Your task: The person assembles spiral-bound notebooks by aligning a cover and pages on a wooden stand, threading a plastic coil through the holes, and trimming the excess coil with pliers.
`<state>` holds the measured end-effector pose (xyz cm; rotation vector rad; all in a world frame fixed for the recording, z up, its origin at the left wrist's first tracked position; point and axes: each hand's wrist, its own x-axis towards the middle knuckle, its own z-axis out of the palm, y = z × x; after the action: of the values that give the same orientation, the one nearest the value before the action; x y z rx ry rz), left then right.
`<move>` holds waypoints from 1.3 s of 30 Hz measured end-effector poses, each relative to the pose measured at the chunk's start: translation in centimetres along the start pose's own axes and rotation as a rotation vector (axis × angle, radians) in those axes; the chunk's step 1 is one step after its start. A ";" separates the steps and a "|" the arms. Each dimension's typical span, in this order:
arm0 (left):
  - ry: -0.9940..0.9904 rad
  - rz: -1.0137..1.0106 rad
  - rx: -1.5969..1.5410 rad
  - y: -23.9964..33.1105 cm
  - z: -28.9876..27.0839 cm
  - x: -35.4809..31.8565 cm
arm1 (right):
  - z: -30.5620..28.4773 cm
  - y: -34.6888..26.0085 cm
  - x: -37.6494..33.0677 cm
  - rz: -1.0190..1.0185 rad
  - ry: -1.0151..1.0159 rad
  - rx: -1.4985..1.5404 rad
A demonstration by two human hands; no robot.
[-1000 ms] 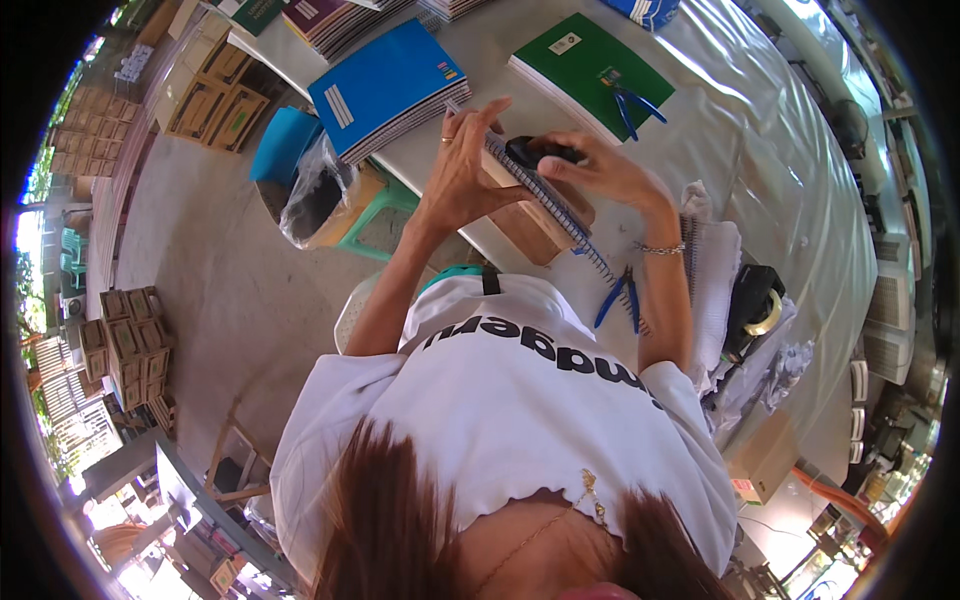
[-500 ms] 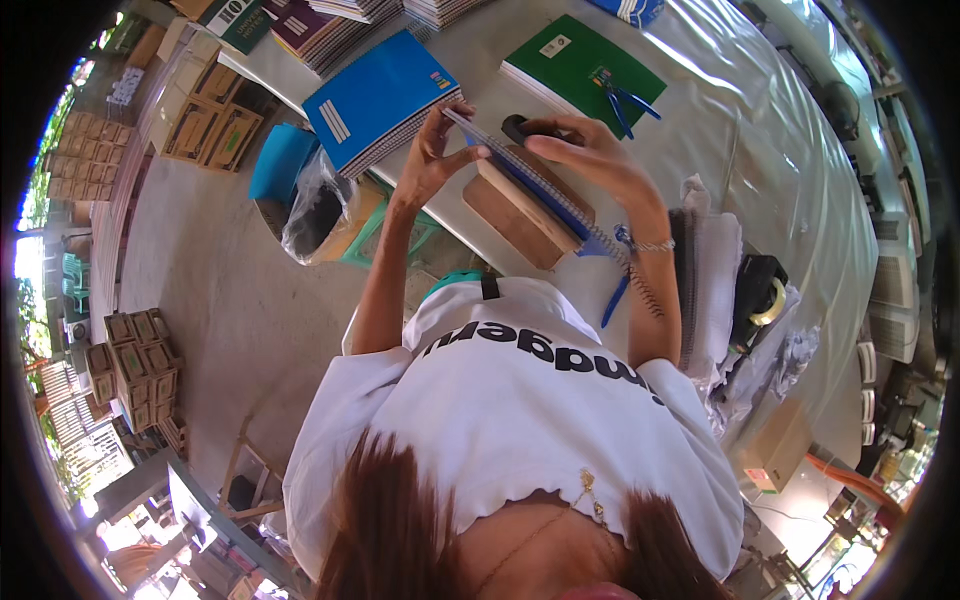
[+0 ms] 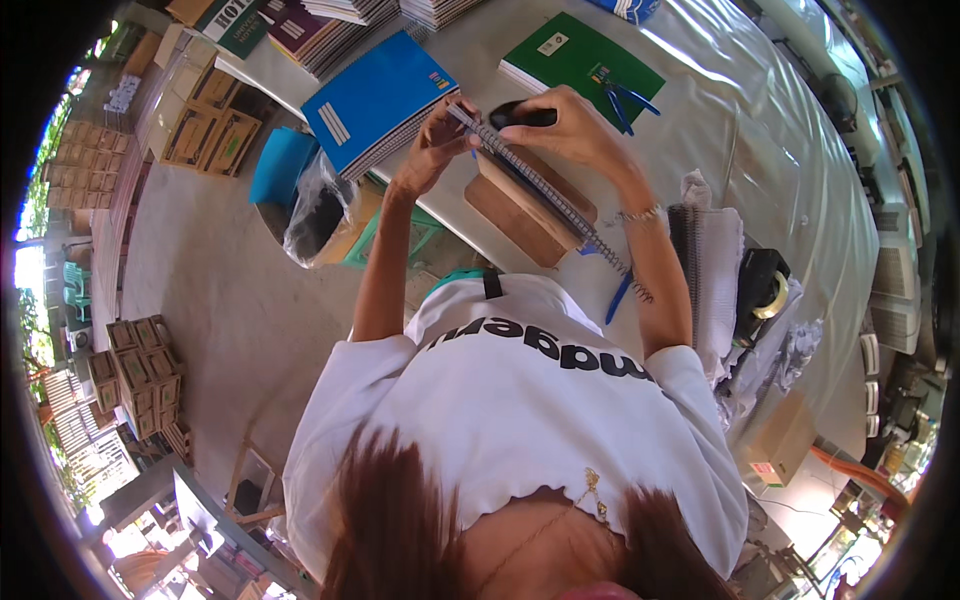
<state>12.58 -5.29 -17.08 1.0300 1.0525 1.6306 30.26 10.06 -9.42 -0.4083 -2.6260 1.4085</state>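
A notebook stands on edge with its spiral coil [image 3: 560, 201] along the top, the loose end of the wire curling out by my right forearm. My left hand [image 3: 436, 147] grips the far end of this notebook between thumb and fingers. In my right hand [image 3: 580, 125] is a small rounded black object [image 3: 524, 116], held just beside the coil's far end; its kind is unclear. Brown wooden boards [image 3: 508, 220] lie beneath and beside the notebook. A blue-handled tool [image 3: 619, 297] pokes out near my right forearm, its head hidden.
Blue spiral notebooks [image 3: 372, 95] are stacked at the left, with more notebooks [image 3: 335, 15] behind. Blue pliers [image 3: 614, 96] rest on a green notebook [image 3: 560, 62]. To the right sit a black tape dispenser [image 3: 762, 290] and white cloth [image 3: 716, 280]. A blue chair [image 3: 285, 165] stands left of the table.
The notebook has tilted more upright, so its coil now faces up. My right hand has shifted slightly up and left with the black object, and my left fingers have curled in closer.
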 end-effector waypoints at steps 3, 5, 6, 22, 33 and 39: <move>0.113 -0.038 -0.033 0.7 1.0 -0.3 | 0.4 -1.4 -0.8 -0.010 0.037 0.626; 0.076 0.005 -0.003 0.5 1.1 0.2 | 0.1 -1.0 -1.2 -0.046 -0.050 0.470; 0.058 0.027 0.012 0.4 1.2 0.3 | 0.4 0.5 -0.2 -0.003 -0.043 0.298; 0.194 0.030 0.054 0.8 2.3 0.3 | 2.8 6.4 -0.5 -0.069 0.511 -0.315; 0.276 -0.003 0.181 2.1 5.8 -3.7 | 17.1 10.0 -23.1 0.988 0.844 -0.849; 0.032 -0.143 0.245 2.9 2.7 -3.1 | 21.5 8.5 -24.4 1.057 1.065 -0.701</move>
<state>15.14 -8.43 -14.05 1.0624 1.3413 1.4324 49.78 -9.86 -28.13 -2.0821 -1.7917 0.0322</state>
